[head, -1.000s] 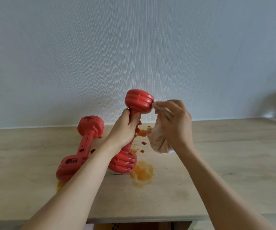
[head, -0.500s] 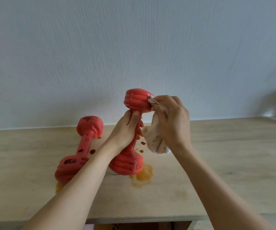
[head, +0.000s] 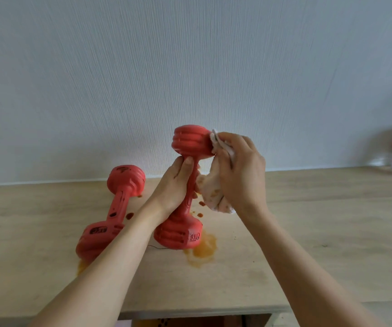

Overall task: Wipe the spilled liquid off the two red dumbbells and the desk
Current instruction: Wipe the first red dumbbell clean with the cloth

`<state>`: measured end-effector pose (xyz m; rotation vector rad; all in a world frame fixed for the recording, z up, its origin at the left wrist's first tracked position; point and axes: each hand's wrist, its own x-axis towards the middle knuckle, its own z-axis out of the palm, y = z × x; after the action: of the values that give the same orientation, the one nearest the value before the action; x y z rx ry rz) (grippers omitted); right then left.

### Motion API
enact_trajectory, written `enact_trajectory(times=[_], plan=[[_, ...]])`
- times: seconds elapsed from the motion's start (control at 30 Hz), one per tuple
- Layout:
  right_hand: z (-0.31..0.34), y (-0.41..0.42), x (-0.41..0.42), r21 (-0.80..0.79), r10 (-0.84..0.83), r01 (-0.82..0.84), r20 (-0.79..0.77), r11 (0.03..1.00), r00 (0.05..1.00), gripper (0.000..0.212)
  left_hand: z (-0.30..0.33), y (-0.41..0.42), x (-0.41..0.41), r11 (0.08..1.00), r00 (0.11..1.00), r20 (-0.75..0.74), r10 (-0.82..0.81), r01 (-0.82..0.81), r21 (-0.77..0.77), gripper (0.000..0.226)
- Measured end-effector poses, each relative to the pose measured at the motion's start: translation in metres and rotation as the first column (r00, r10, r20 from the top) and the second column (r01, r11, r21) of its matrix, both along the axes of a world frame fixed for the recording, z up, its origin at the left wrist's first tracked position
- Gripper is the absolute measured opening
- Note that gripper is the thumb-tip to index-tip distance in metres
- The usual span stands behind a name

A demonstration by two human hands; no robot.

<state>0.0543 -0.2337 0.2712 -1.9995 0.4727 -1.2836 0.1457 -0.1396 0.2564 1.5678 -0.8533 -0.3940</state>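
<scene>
Upright, left hand [head: 176,185] round dumbbell [head: 185,185]

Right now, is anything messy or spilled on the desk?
Yes. An orange puddle sits on the desk beside the upright dumbbell, with dark red drops nearby. The lying dumbbell has dark spots on it, and the cloth is stained.

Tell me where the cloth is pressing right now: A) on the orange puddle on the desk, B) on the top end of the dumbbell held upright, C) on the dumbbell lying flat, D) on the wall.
B: the right hand presses the cloth against the top end of the upright dumbbell, which the left hand grips by the handle.
</scene>
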Motion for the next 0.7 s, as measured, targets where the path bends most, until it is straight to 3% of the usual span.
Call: enact_trajectory(times=[0.07,0.27,0.43,0.5,0.63,0.7], plan=[[-0.002,-0.001,-0.001,-0.034,-0.021,0.021,-0.013,0.999,1.000,0.019,0.000,0.000,-0.002,1.000,1.000,-0.007,-0.007,0.007,-0.004,0.030],[-0.016,-0.021,0.000,0.254,0.066,-0.038,-0.104,0.966,0.992,0.015,0.000,0.004,-0.007,0.992,0.990,-0.068,-0.121,0.123,0.027,0.031],[-0.010,-0.024,-0.004,0.334,0.128,-0.132,0.033,0.933,0.991,0.019,0.000,0.002,-0.007,0.995,0.992,0.123,0.000,-0.011,0.095,0.031],[-0.004,-0.018,-0.007,0.264,0.133,-0.149,0.079,0.953,0.988,0.019,-0.001,0.001,-0.005,0.989,0.974,0.211,0.089,-0.111,0.099,0.022],[-0.005,0.004,-0.003,-0.224,0.118,-0.111,0.016,0.968,0.993,0.034,-0.003,0.001,-0.004,0.968,0.928,0.332,0.170,-0.221,0.122,0.015],[-0.013,0.001,0.001,-0.315,0.095,-0.089,0.005,0.945,0.995,0.039,-0.005,0.001,-0.004,0.961,0.916,0.351,0.193,-0.249,0.121,0.018]])
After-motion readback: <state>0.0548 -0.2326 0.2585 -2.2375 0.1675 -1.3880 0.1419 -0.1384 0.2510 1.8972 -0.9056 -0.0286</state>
